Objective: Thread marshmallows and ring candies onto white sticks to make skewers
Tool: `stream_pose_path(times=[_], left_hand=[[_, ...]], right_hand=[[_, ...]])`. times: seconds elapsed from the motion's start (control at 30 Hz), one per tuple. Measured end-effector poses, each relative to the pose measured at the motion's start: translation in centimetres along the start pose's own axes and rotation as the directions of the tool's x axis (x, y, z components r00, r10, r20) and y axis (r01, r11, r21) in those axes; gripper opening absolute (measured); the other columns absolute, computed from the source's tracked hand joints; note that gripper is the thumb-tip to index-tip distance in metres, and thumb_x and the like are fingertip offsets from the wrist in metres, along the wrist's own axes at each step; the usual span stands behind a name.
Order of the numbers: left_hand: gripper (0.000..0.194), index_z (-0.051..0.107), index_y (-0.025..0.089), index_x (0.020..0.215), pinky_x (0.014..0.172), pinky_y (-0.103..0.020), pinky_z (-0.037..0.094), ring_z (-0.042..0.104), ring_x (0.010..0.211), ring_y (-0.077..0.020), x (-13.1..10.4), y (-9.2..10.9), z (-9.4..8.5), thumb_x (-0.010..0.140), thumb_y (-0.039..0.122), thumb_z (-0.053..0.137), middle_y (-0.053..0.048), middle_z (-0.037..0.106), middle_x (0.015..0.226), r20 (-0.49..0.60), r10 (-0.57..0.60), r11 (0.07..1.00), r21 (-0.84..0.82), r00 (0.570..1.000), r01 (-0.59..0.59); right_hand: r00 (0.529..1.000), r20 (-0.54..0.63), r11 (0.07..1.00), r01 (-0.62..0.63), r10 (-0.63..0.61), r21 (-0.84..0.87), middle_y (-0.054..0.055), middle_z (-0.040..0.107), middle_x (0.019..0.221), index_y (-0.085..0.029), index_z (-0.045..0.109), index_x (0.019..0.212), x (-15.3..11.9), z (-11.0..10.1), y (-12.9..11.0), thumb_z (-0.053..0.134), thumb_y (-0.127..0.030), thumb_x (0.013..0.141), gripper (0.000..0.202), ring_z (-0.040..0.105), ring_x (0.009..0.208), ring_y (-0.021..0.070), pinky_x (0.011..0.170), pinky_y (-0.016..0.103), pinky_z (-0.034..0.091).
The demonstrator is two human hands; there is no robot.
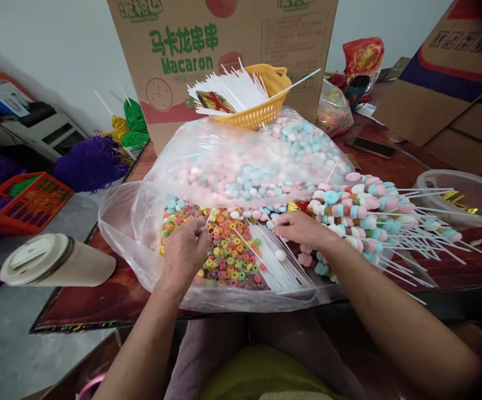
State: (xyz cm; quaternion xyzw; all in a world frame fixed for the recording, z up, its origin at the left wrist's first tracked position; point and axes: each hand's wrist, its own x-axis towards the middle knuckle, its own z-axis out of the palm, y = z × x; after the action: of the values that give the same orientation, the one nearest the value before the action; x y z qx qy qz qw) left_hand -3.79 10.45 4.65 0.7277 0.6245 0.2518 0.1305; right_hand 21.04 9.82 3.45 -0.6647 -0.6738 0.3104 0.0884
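My left hand (pixel 186 247) is over the colourful ring candies (pixel 228 250), its fingers closed on a white stick (pixel 211 215) that points up. Over the right side of the plastic bag, my right hand (pixel 297 226) has its fingers pressed together by the pastel marshmallows (pixel 261 213); what they hold is too small to tell. Between and below the hands lies a bundle of white sticks (pixel 280 266) with a single white marshmallow (pixel 281 255) on it. Beside my right forearm is a pile of skewered marshmallows (pixel 361 211), sticks pointing right.
Behind the bag (pixel 120 222), a yellow basket (pixel 261 114) holds white sticks against a cardboard box (pixel 224 44). A lidded cup (pixel 66 261) lies at the left table edge. A phone (pixel 372 147) and a clear tub (pixel 466 191) are at the right.
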Motion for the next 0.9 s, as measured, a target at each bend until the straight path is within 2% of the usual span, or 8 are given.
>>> stream_pose_path(times=[0.07, 0.13, 0.27, 0.37, 0.5, 0.6, 0.7, 0.9], left_hand=[[0.033, 0.053, 0.02, 0.106, 0.054, -0.024, 0.042, 0.053, 0.05, -0.0124, -0.8, 2.4, 1.2, 0.074, 0.027, 0.052, 0.003, 0.057, 0.06, 0.023, -0.077, 0.901, -0.426, 0.997, 0.079], [0.043, 0.045, 0.018, 0.114, 0.05, -0.022, 0.041, 0.049, 0.043, -0.0102, -1.7, 4.4, 3.2, 0.073, 0.024, 0.054, 0.006, 0.053, 0.055, 0.191, -0.081, 0.746, -0.639, 0.978, 0.187], [0.045, 0.048, 0.017, 0.115, 0.057, -0.026, 0.042, 0.057, 0.053, -0.0169, -3.1, 5.4, 6.5, 0.071, 0.018, 0.057, 0.002, 0.057, 0.055, 0.237, -0.071, 0.951, -0.277, 0.969, 0.138], [0.033, 0.055, 0.019, 0.108, 0.063, -0.031, 0.043, 0.061, 0.068, -0.0223, -2.9, 4.5, 6.4, 0.075, 0.022, 0.054, -0.006, 0.065, 0.071, 0.178, 0.009, 1.0, 0.028, 0.984, -0.014], [0.018, 0.063, 0.017, 0.079, 0.058, -0.028, 0.044, 0.06, 0.064, -0.0183, -2.2, 3.9, 5.0, 0.079, 0.029, 0.05, -0.005, 0.064, 0.07, 0.28, -0.032, 0.97, -0.222, 0.96, 0.097], [0.025, 0.063, 0.016, 0.088, 0.05, -0.023, 0.045, 0.058, 0.055, -0.0121, -2.0, 4.2, 5.1, 0.076, 0.037, 0.055, -0.002, 0.064, 0.074, 0.514, -0.081, 0.592, -0.665, 0.854, 0.456], [0.03, 0.06, 0.014, 0.091, 0.054, -0.023, 0.049, 0.06, 0.056, -0.0105, -2.1, 4.4, 5.5, 0.069, 0.034, 0.066, -0.002, 0.063, 0.074, 0.574, -0.069, 0.17, -0.799, 0.816, 0.577], [0.033, 0.051, 0.016, 0.096, 0.063, -0.026, 0.054, 0.066, 0.065, -0.0141, -2.2, 2.7, 3.8, 0.068, 0.011, 0.066, -0.006, 0.066, 0.084, 0.615, -0.088, -0.074, -0.788, 0.783, 0.611]], right_hand=[[0.998, -0.067, 0.984, 0.03, -0.019, 0.174, 0.003, 0.064, 0.069, -0.018, 0.057, 0.08, -0.5, -1.3, 0.5, 0.04, -0.028, 0.079, 0.02, 0.056, 0.053, 0.012, 0.046, 0.022, 0.04], [0.988, -0.153, 0.978, 0.029, 0.003, 0.206, 0.004, 0.065, 0.074, -0.017, 0.054, 0.085, -0.6, -1.8, 0.4, 0.039, -0.023, 0.079, 0.018, 0.058, 0.056, 0.0119, 0.049, 0.022, 0.042], [0.97, -0.228, 0.988, -0.108, 0.08, -0.111, 0.009, 0.064, 0.079, -0.015, 0.057, 0.083, 0.7, -0.5, -0.9, 0.044, -0.02, 0.077, 0.015, 0.061, 0.074, 0.0193, 0.063, 0.028, 0.044], [0.973, -0.225, 0.977, -0.101, 0.057, -0.189, 0.014, 0.063, 0.092, -0.014, 0.061, 0.082, 2.0, 1.3, -1.7, 0.046, -0.02, 0.077, 0.017, 0.059, 0.091, 0.024, 0.073, 0.031, 0.042], [0.973, -0.225, 0.968, -0.096, 0.042, -0.233, 0.014, 0.063, 0.094, -0.014, 0.063, 0.085, 1.6, 2.0, -2.8, 0.044, -0.021, 0.079, 0.021, 0.058, 0.091, 0.0227, 0.073, 0.029, 0.04], [0.976, -0.207, 0.97, 0.017, -0.069, -0.241, 0.01, 0.064, 0.091, -0.015, 0.063, 0.085, -0.4, 1.7, -4.0, 0.042, -0.025, 0.081, 0.024, 0.057, 0.085, 0.019, 0.07, 0.025, 0.039], [0.979, -0.103, 0.953, 0.144, -0.177, -0.267, 0.004, 0.066, 0.09, -0.018, 0.063, 0.087, -1.6, 1.2, -4.9, 0.044, -0.024, 0.079, 0.021, 0.056, 0.08, 0.0141, 0.067, 0.021, 0.039], [0.989, -0.128, 0.906, -0.117, 0.07, -0.406, 0.016, 0.064, 0.097, -0.012, 0.064, 0.094, 1.8, 0.2, -3.5, 0.039, -0.016, 0.079, 0.029, 0.059, 0.089, 0.0218, 0.07, 0.028, 0.039]])
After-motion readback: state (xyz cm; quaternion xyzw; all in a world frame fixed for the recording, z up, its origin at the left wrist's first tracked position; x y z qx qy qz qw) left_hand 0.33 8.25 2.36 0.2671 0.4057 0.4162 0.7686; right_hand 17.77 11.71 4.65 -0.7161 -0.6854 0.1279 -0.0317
